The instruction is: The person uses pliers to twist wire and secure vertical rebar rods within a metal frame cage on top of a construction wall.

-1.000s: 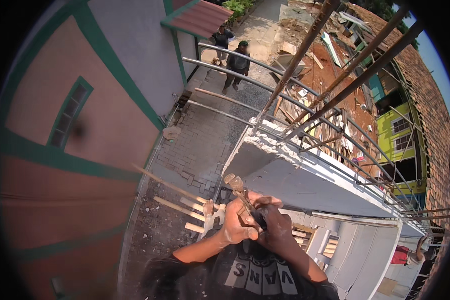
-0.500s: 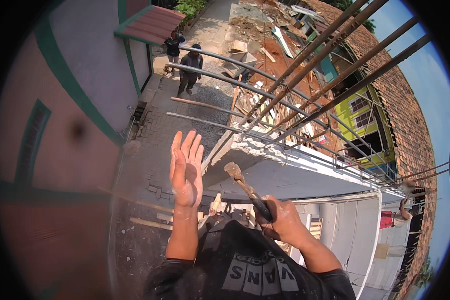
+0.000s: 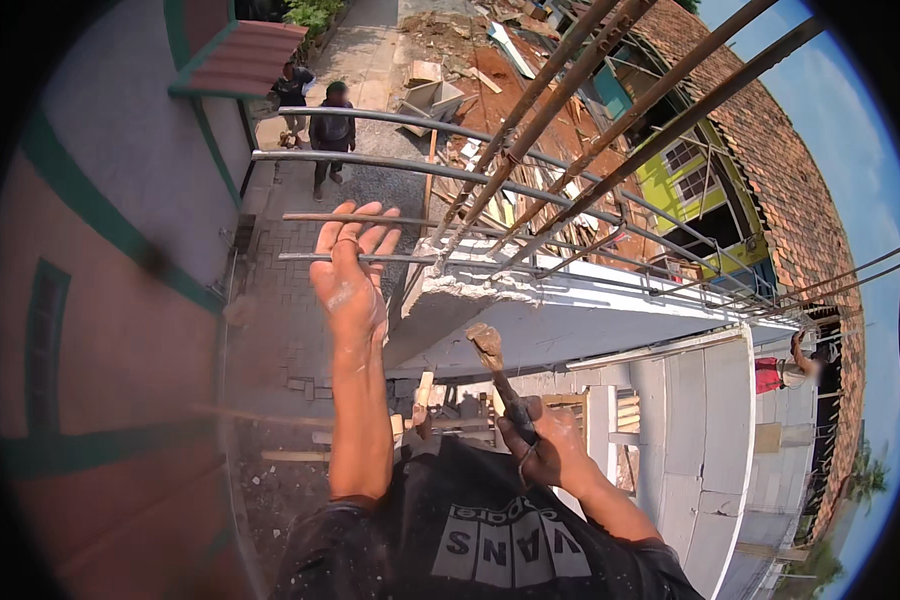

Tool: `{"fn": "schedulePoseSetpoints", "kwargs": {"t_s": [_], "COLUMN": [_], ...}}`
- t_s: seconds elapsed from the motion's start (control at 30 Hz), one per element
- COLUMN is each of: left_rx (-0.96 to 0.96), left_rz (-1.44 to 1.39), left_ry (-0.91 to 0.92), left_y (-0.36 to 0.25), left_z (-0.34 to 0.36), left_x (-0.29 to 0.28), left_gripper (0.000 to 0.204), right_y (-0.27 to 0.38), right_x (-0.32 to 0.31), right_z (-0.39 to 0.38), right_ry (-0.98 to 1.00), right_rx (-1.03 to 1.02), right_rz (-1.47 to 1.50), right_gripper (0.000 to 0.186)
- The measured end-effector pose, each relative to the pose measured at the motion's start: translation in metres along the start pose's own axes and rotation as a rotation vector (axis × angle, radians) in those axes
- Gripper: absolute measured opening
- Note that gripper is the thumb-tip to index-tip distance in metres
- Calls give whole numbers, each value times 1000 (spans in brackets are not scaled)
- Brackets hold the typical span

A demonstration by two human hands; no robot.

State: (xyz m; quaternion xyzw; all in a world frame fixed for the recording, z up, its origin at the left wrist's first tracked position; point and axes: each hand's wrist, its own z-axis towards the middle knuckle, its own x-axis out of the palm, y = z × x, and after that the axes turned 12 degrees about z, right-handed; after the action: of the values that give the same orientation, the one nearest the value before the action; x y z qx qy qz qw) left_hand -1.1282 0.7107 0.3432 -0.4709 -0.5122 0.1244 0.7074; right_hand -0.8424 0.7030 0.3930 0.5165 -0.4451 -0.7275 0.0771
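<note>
Head view: open, empty left hand (image 3: 353,268) could scrape the thin grey steel rod (image 3: 296,257) alongside; right hand (image 3: 550,446) clenches a brown-headed, black-handled tool (image 3: 502,385).

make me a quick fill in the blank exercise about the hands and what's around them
1. The hammer is held in the person's ____ hand.
2. Of open or clenched, the fingers of the left hand, beside the metal bars, are ____.
3. The person's shirt is mainly the colour ____.
4. The trim on the building at the picture's left is painted ____.

Missing words: right; open; black; green.
</note>
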Motion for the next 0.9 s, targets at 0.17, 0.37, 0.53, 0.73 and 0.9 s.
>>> {"fn": "schedulePoseSetpoints", "kwargs": {"t_s": [0.17, 0.37, 0.53, 0.73, 0.9], "left_rx": [16, -44, -119, -104, -73], "left_rz": [-63, -168, -278, -287, -292], "left_ry": [41, 68, 156, 126, 168], "left_y": [6, 4, 10, 32, 39], "left_z": [6, 4, 5, 8, 13], "left_x": [-9, -6, -12, -18, -22], "left_gripper": [39, 46, 39, 36, 42], "right_y": [-1, -8, -2, 13, -5], "right_x": [13, 26, 35, 33, 42], "right_z": [0, -18, -22, -10, -25], "right_ry": [-35, -45, -78, -136, -190], "right_rx": [83, 226, 265, 228, 247], "right_rz": [42, 104, 54, 87, 115], "right_gripper": [19, 20, 25, 19, 20]}}
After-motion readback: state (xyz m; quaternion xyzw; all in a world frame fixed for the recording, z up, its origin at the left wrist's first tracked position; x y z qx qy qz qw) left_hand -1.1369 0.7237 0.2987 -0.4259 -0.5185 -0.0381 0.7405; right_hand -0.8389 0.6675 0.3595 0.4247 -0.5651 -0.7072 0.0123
